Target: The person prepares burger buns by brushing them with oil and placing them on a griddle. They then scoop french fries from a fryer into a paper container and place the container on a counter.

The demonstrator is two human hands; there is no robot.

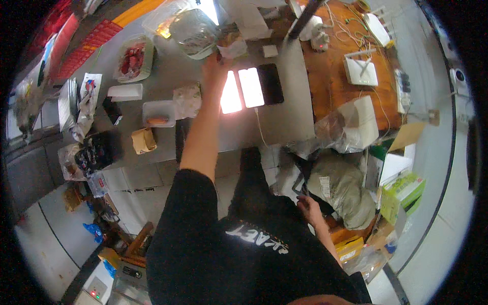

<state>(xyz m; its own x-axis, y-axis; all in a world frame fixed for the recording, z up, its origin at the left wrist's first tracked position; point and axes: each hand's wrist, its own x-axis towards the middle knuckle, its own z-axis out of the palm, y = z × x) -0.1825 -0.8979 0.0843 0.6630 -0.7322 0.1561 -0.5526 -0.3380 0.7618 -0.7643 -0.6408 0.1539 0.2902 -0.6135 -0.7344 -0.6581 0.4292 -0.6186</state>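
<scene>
My left hand (215, 61) reaches to the far side of the grey table (289, 126), beside a large clear plastic jar (193, 33); its fingers are blurred, and what they touch cannot be made out. Near that forearm lie two phones with bright white screens, one at the left (231, 92) and one at the right (251, 87), and a dark tablet or phone (270, 84). A white cable (260, 127) runs from the right bright phone. Low at my side, my right hand (309, 209) is partly curled near a dark, thin-edged object (298, 183); its grip is unclear.
Left on the table are a tub of red packets (133, 59), a clear plastic box (159, 113), a brown paper packet (144, 140) and a black plastic bag (95, 152). A white router (361, 71) stands on the wooden surface at right. Below are a greyish bag (339, 190) and a green box (403, 196).
</scene>
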